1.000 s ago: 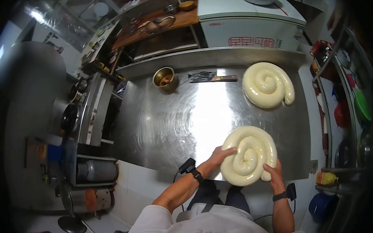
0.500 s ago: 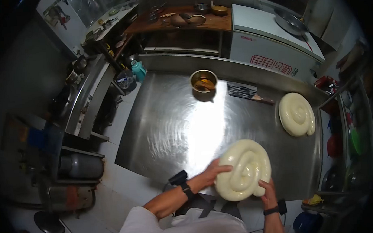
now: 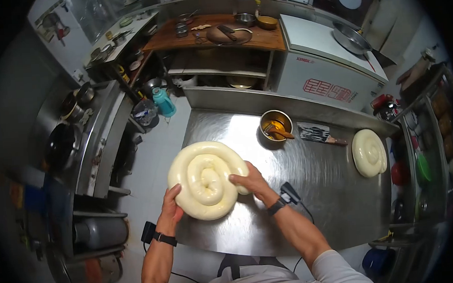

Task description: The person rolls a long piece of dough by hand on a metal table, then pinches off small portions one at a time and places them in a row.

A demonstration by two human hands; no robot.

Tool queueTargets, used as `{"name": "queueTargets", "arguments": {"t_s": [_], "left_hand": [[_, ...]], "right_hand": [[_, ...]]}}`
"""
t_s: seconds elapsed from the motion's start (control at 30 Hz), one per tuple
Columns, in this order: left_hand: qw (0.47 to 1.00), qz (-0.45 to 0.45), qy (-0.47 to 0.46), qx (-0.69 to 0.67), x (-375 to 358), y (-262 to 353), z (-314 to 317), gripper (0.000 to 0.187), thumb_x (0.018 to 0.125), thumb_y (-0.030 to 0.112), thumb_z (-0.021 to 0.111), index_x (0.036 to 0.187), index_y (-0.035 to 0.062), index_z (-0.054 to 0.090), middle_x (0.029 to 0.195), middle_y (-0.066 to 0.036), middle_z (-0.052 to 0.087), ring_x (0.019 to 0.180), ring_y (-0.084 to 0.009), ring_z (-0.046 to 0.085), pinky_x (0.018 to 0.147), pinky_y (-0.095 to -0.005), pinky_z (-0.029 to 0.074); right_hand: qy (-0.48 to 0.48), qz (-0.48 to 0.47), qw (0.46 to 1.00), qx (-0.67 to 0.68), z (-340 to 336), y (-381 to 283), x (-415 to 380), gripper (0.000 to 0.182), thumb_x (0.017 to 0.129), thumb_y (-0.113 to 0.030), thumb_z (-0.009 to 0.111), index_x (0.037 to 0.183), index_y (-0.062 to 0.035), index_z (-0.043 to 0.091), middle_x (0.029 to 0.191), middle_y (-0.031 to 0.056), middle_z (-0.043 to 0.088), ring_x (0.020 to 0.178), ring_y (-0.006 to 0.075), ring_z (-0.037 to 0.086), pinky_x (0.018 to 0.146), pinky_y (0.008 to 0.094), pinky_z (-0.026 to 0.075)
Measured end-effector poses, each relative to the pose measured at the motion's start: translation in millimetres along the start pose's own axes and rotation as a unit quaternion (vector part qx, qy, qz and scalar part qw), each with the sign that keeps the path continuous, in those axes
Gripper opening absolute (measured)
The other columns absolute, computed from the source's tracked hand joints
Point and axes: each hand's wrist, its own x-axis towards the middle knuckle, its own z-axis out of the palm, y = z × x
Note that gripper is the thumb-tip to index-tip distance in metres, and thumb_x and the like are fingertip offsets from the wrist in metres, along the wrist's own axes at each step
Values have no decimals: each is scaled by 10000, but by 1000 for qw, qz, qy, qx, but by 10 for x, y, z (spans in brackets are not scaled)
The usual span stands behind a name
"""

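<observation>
A large coil of pale, glossy dough (image 3: 194, 200) is held between my two hands over the left part of the steel table (image 3: 340, 212). My left hand (image 3: 171, 203) grips its left edge, thumb on top and fingers tucked beneath. On the opposite side my right hand (image 3: 251, 182) clasps the rim near the coil's outer end, thumb on the upper face. The fingers under the dough are hidden. Behind it stands a metal pot (image 3: 262, 134) of yellow oil with a wooden-handled brush (image 3: 282, 133) in it.
A second dough coil (image 3: 368, 153) lies at the table's right end. Near the back edge rests a wide-bladed scraper (image 3: 314, 133) with a wooden handle. A raised steel lip (image 3: 224, 97) runs along the back. Shelves (image 3: 415, 182) stand at the right, a stove counter (image 3: 99, 133) at the left.
Both hands have carried the dough coil from the table's front right across to its left side. The view has shifted too. The other coil stays at the right end.
</observation>
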Motion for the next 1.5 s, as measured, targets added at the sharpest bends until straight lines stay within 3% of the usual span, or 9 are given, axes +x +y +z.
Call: {"name": "queueTargets", "arguments": {"t_s": [0.17, 0.3, 0.37, 0.67, 0.87, 0.9, 0.93, 1.17, 1.5], "left_hand": [[986, -25, 160, 47, 171, -269, -841, 500, 1048, 301, 567, 1429, -9, 475, 1361, -167, 612, 1249, -266, 617, 1065, -415, 513], [964, 5, 195, 178, 95, -325, -782, 505, 1080, 361, 522, 1398, -29, 486, 1329, -163, 602, 1170, -269, 627, 1013, -391, 501], [878, 50, 252, 403, 136, -389, -924, 471, 1095, 341, 474, 1340, -57, 537, 1305, -184, 604, 1155, -285, 618, 996, -397, 490], [879, 75, 269, 387, 113, -436, -932, 479, 1128, 318, 383, 1327, -85, 551, 1243, -196, 632, 1101, -288, 634, 977, -404, 491], [687, 177, 288, 643, 122, -308, -1636, 578, 972, 268, 658, 1377, -120, 516, 1334, -317, 594, 1244, -390, 566, 1106, -440, 401], [708, 191, 280, 620, 70, -265, -1589, 614, 906, 198, 715, 1389, -123, 511, 1359, -304, 584, 1297, -395, 536, 1157, -441, 356], [691, 202, 280, 635, -45, -243, -1399, 659, 852, 136, 737, 1406, -123, 493, 1410, -288, 555, 1322, -383, 524, 1171, -437, 351], [733, 249, 262, 576, -503, -785, -316, 624, 824, 64, 764, 1391, -66, 541, 1331, -212, 596, 1227, -293, 575, 1078, -394, 430], [768, 149, 298, 547, -858, -1467, 614, 574, 832, 34, 782, 1362, -66, 585, 1285, -173, 658, 1170, -230, 617, 1017, -335, 470]], "right_hand": [[103, 7, 948, -301, 245, 630, 336, 736, 884, -402, 750, 1418, 20, 470, 1279, 249, 607, 1220, 408, 565, 1069, 492, 435], [177, -39, 902, -391, 304, 851, 258, 871, 911, -417, 708, 1522, 77, 332, 1431, 282, 503, 1337, 420, 481, 1138, 481, 388], [177, -23, 898, -402, 312, 818, 262, 907, 906, -408, 714, 1527, 107, 300, 1458, 297, 483, 1347, 444, 470, 1144, 484, 390], [183, -57, 915, -356, -185, 821, -451, 783, 956, -384, 685, 1481, 115, 388, 1492, 315, 462, 1397, 422, 452, 1183, 448, 369], [374, -73, 859, -342, -1409, 1350, -1818, 565, 943, -252, 738, 1385, 36, 536, 1343, 248, 596, 1215, 332, 617, 1004, 403, 523], [407, -88, 873, -254, -1588, 1408, -2160, 541, 918, -209, 738, 1359, 46, 554, 1305, 275, 615, 1223, 400, 592, 1071, 429, 462], [394, 9, 889, -234, -1747, 1108, -2559, 531, 929, -207, 728, 1374, 23, 554, 1302, 246, 629, 1219, 349, 606, 1054, 416, 475], [524, -6, 850, -43, -2927, 1634, -4625, 376, 1006, -146, 636, 1344, 3, 565, 1144, 104, 674, 996, 152, 661, 851, 294, 546], [543, -7, 834, 94, -2980, 1444, -5003, 320, 1002, -144, 636, 1278, 11, 584, 1027, 45, 673, 908, 113, 648, 773, 266, 538]]}}
